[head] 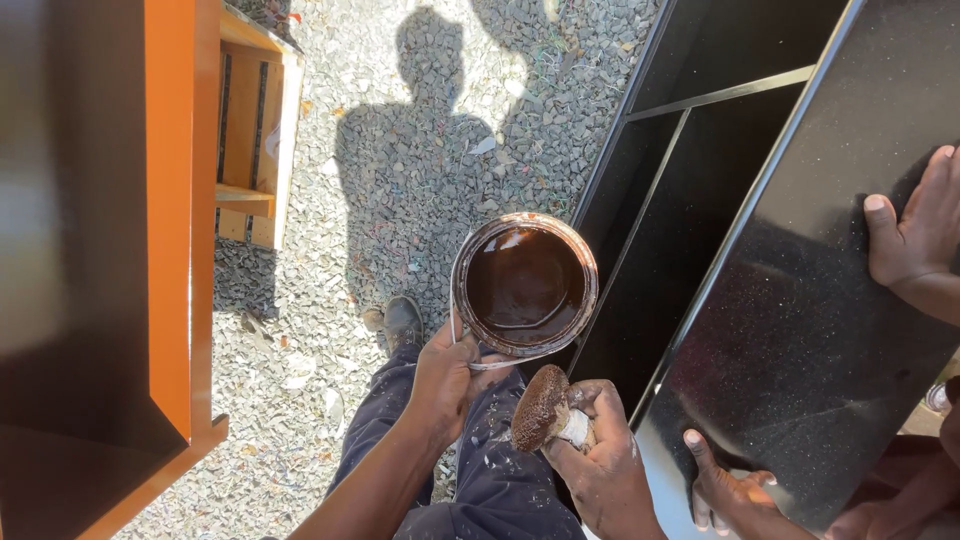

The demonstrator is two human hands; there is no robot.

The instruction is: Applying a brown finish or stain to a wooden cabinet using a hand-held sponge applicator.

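Paint can in one hand, brush in the other, over gravel.

L to R: orange cabinet (175, 230) glossy, looks coated; wooden frame (255, 130) behind it; left hand (447, 375) clamped on rim and handle of can (524, 285), well filled w/ dark brown paint; right hand (600, 455) gripping round brush (543, 407), bristles wet; black panel (800, 330) shiny, steadied by another person's hands (915, 235); can't tell what's left unpainted.
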